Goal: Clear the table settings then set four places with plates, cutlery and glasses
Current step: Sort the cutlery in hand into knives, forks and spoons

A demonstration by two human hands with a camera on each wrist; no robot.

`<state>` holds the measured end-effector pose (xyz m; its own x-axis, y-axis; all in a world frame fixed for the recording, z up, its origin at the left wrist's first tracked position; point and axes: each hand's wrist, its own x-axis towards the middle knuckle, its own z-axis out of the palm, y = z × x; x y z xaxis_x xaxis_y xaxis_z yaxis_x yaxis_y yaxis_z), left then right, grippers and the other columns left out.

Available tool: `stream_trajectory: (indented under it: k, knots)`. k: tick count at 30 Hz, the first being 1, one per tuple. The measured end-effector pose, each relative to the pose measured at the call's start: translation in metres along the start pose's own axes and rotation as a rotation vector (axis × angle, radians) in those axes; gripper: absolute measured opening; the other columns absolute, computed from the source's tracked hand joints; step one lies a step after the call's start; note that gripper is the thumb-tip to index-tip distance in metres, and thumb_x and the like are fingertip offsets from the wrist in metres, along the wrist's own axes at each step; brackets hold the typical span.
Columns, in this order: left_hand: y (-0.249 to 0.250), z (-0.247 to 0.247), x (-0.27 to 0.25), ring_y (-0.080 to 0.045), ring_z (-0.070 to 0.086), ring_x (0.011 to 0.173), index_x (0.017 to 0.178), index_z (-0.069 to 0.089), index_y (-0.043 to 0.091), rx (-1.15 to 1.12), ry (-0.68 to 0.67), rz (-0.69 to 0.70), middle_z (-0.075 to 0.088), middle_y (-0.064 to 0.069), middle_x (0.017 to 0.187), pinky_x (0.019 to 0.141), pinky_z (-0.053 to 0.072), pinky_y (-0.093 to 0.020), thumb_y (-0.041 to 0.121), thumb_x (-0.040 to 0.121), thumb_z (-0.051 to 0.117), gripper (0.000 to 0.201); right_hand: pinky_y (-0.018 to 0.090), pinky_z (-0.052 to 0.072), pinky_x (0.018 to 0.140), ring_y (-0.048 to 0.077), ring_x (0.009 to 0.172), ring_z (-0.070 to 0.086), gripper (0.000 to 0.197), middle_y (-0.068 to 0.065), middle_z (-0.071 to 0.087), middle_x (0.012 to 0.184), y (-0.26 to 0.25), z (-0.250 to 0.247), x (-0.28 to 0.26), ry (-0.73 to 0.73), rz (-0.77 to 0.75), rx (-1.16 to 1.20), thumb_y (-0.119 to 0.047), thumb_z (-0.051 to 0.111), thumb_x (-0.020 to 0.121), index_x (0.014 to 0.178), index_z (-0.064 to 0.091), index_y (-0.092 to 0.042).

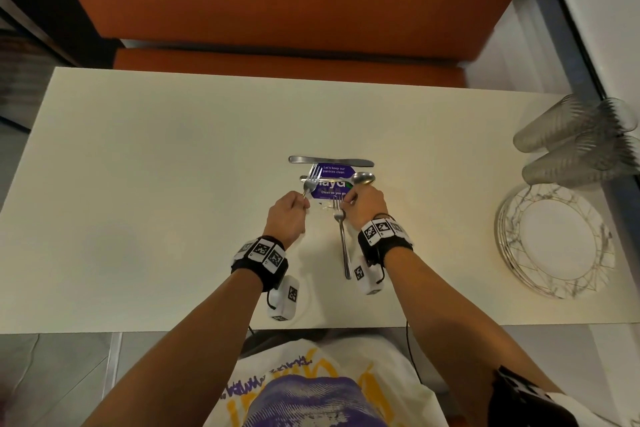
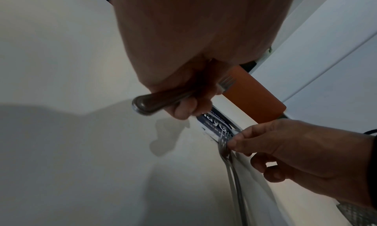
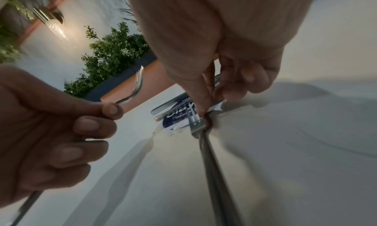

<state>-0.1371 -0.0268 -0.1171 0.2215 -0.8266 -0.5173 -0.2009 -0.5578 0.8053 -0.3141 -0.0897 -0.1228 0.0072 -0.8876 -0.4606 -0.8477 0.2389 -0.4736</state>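
My left hand [image 1: 300, 205] grips a fork [image 1: 311, 178] by its handle and holds it off the white table [image 1: 156, 184], tines pointing away. In the left wrist view the fork's handle [image 2: 157, 102] crosses my curled fingers. My right hand [image 1: 343, 203] pinches the neck of a second fork [image 1: 343, 246], which lies on the table with its handle toward me; the right wrist view shows this fork [image 3: 212, 165] under my fingertips [image 3: 204, 110]. A knife [image 1: 330, 160] and a spoon [image 1: 362, 178] lie crosswise just beyond both hands, on a purple sticker [image 1: 334, 170].
A stack of white marbled plates [image 1: 554, 239] sits at the table's right edge. Several clear ribbed glasses [image 1: 578, 142] lie on their sides behind it. An orange bench [image 1: 277, 10] runs along the far side. The near edge is close to my body.
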Motion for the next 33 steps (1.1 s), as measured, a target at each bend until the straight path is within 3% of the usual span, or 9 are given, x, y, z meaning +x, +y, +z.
stream_trajectory:
  k: [2,5,7,15,20,23,26,30,33]
  knots:
    - [0.002,-0.001,-0.002,-0.023,0.065,0.06,0.086,0.06,0.014,-0.004,-0.012,-0.003,0.065,-0.01,0.078,0.052,0.048,-0.029,0.017,0.104,0.039,0.028,0.022,0.051,0.07,0.017,0.09,0.065,0.002,0.0,0.066,0.094,0.001,-0.001,0.0,0.022,-0.002,0.024,-0.014,0.069,0.092,0.094,0.069,-0.015]
    - [0.005,-0.001,-0.004,-0.024,0.069,0.065,0.088,0.06,0.011,-0.013,-0.029,-0.017,0.067,-0.008,0.077,0.058,0.051,-0.033,0.015,0.104,0.039,0.026,0.031,0.057,0.086,0.017,0.091,0.064,0.021,0.004,0.067,0.102,0.003,-0.001,0.001,0.032,-0.017,0.063,-0.018,0.074,0.089,0.109,0.067,-0.014]
    - [0.007,-0.002,-0.005,-0.025,0.07,0.066,0.088,0.06,0.011,-0.015,-0.033,-0.024,0.067,-0.007,0.078,0.056,0.051,-0.032,0.015,0.105,0.039,0.026,0.032,0.056,0.087,0.018,0.091,0.064,0.031,0.002,0.065,0.102,0.001,0.001,0.002,0.008,-0.054,0.042,-0.022,0.075,0.088,0.116,0.064,-0.016]
    - [0.007,-0.007,-0.002,-0.029,0.077,0.074,0.094,0.061,0.009,-0.024,-0.05,-0.011,0.077,-0.01,0.082,0.062,0.056,-0.037,0.018,0.109,0.038,0.029,0.027,0.056,0.077,0.013,0.079,0.062,0.009,-0.002,0.066,0.089,-0.014,-0.005,-0.001,-0.033,-0.1,0.037,-0.016,0.074,0.088,0.093,0.066,-0.018]
    - [0.012,-0.007,0.003,-0.031,0.078,0.082,0.1,0.068,0.003,-0.138,-0.06,-0.021,0.078,-0.016,0.085,0.075,0.064,-0.045,0.014,0.109,0.042,0.029,0.009,0.037,0.057,0.003,0.068,0.058,0.008,-0.011,0.064,0.074,-0.034,-0.035,-0.001,0.012,-0.218,0.118,-0.019,0.077,0.085,0.091,0.072,-0.018]
    - [0.021,-0.005,0.002,-0.033,0.078,0.086,0.105,0.07,-0.001,-0.21,-0.073,-0.035,0.078,-0.018,0.09,0.076,0.065,-0.043,0.012,0.108,0.046,0.027,0.008,0.038,0.06,0.005,0.071,0.062,0.006,-0.005,0.071,0.081,-0.047,-0.051,-0.001,0.1,-0.268,0.185,-0.019,0.073,0.089,0.095,0.07,-0.018]
    - [0.03,-0.003,-0.003,-0.036,0.078,0.088,0.109,0.071,0.004,-0.342,-0.156,-0.092,0.078,-0.021,0.097,0.081,0.063,-0.049,0.015,0.108,0.048,0.026,0.016,0.048,0.07,0.01,0.075,0.066,0.007,-0.003,0.073,0.085,-0.052,-0.052,0.0,0.234,-0.251,0.281,-0.019,0.074,0.09,0.094,0.07,-0.017]
    - [0.041,-0.004,-0.007,-0.033,0.073,0.075,0.111,0.073,0.001,-0.431,-0.246,-0.169,0.076,-0.021,0.093,0.068,0.058,-0.039,0.018,0.107,0.048,0.03,0.025,0.054,0.074,0.01,0.072,0.065,0.007,-0.005,0.07,0.08,-0.05,-0.043,0.0,0.307,-0.26,0.326,-0.019,0.074,0.089,0.093,0.069,-0.02]
    - [0.042,-0.004,-0.007,-0.024,0.066,0.062,0.107,0.075,0.004,-0.381,-0.276,-0.16,0.073,-0.014,0.085,0.059,0.05,-0.033,0.026,0.105,0.05,0.033,0.025,0.053,0.076,0.01,0.077,0.062,0.01,-0.003,0.068,0.089,-0.048,-0.039,-0.002,0.321,-0.32,0.285,-0.019,0.074,0.088,0.096,0.068,-0.019]
